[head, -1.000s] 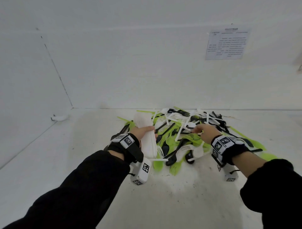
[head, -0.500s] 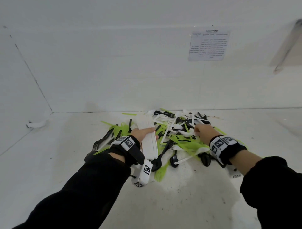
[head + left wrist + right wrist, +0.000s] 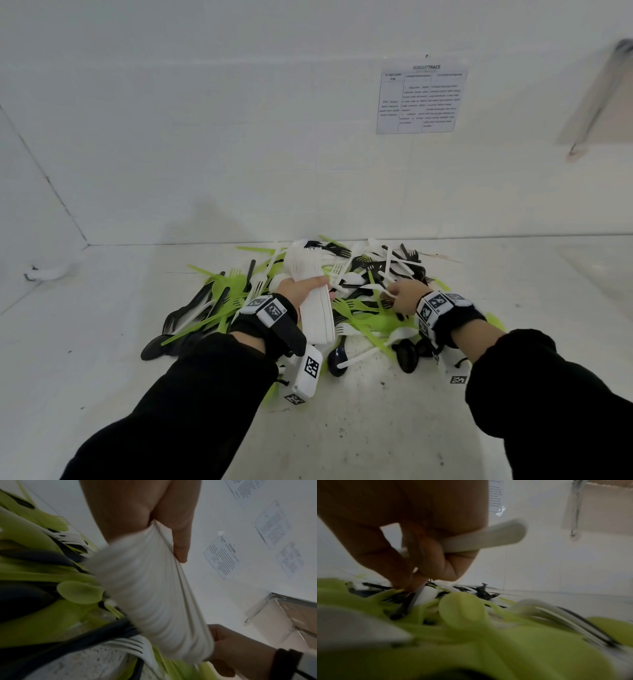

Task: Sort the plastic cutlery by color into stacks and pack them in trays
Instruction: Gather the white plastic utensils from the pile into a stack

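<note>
The left hand's grip (image 3: 301, 291) wraps a thick stack of white forks (image 3: 313, 291), thumb pressed along its edge, held above the cutlery pile (image 3: 359, 308) on the white surface (image 3: 376, 428). The right hand (image 3: 406, 296) pinches the handle of a single white utensil (image 3: 484, 538); its working end is hidden behind the fingers. Motion blur smears much of both wrist views.

Plastic cutlery pile (image 3: 359, 308) — smooth, slightly glossy; speckled matt floor (image 3: 376, 428).
</note>
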Demonstrator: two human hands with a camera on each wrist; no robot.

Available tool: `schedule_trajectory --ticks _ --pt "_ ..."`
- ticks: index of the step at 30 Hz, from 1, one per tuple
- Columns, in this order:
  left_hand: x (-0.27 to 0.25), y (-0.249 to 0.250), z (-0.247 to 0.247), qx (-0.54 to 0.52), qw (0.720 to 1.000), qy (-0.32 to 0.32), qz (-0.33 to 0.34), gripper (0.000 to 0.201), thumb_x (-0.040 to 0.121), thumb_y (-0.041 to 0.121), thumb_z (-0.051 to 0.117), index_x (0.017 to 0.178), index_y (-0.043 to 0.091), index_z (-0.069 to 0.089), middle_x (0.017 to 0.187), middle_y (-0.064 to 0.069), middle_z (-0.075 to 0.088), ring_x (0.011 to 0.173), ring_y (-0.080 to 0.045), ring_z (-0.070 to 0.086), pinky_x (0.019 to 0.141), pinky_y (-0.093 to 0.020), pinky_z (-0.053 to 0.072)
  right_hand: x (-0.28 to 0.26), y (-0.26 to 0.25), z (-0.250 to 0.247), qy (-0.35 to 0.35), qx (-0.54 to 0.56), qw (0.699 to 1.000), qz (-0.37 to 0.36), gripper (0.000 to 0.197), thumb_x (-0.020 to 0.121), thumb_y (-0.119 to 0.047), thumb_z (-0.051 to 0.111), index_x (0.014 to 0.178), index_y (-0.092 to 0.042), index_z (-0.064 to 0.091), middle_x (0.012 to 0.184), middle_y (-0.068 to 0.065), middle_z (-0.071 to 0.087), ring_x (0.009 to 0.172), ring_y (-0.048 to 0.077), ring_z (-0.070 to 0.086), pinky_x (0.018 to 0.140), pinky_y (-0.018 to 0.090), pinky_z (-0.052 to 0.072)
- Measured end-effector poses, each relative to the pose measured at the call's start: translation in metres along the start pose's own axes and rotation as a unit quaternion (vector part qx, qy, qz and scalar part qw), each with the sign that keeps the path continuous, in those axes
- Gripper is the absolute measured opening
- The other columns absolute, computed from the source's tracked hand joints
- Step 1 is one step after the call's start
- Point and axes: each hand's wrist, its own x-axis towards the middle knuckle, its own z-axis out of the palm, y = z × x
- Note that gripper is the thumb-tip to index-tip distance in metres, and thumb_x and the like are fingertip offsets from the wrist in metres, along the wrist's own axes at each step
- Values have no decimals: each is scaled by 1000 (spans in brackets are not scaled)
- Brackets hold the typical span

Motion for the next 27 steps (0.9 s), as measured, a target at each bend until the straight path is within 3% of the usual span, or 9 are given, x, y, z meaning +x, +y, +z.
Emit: schedule_trajectory --ticks 2,5,7,10,13,17,20,23,27 --pt "4 -1 3 0 1000 4 3 10 83 1 66 80 -4 58 69 -18 66 48 -23 66 49 -34 57 5 0 -5 -6 40 999 -17 26 88 -12 51 106 -15 70 114 5 65 110 22 58 86 23 43" --pt "10 -3 5 14 1000 17 9 11 81 5 69 77 -1 60 62 -13 68 64 -29 68 75 -46 57 15 6 -16 41 47 998 -16 29 91 -10 45 106 -17 69 119 3 61 113 22 55 89 25 43" --pt "13 -3 7 18 1000 23 6 12 81 6 69 74 0 61 59 -12 69 67 -30 67 85 -49 53 21 8 -21 40 20 999 -28 37 90 -3 41 114 -18 65 129 4 55 119 22 51 94 26 41" --pt "15 -4 10 14 999 35 6 14 79 8 71 75 -1 62 68 -17 69 64 -29 67 84 -49 54 24 4 -24 10 -17 998 -61 41 93 -7 39 132 -13 49 140 6 44 131 21 41 107 30 33" --pt "19 -7 13 -4 998 57 13 42 60 18 83 88 -5 63 88 -25 69 80 -36 68 84 -54 53 34 7 -28 15 -59 994 -88 35 94 -11 41 126 -12 52 133 7 52 124 23 49 102 32 37" --pt "17 -9 15 -24 998 55 10 15 77 4 72 82 -4 60 63 -15 68 55 -26 67 60 -38 59 43 12 -27 9 -71 993 -97 38 91 -6 44 129 -10 50 137 2 45 128 20 42 104 26 32" --pt "20 -9 14 -15 998 61 13 13 78 3 71 80 -2 60 59 -11 68 59 -28 66 64 -39 57 45 11 -23 32 -66 988 -133 36 96 -11 37 130 -11 51 138 0 43 131 14 36 102 16 26" --pt "24 -10 14 -11 998 59 8 14 77 4 72 81 -2 61 63 -14 68 62 -29 67 69 -41 57 51 14 -24 62 -77 989 -107 39 93 -27 51 130 -17 45 135 0 40 122 22 48 97 34 41" --pt "29 -11 14 -6 998 60 16 12 77 6 72 81 -2 63 63 -12 68 64 -29 68 74 -43 57 54 16 -22 24 -130 984 -115 38 91 -32 51 128 -24 51 130 1 40 120 21 50 94 32 40"
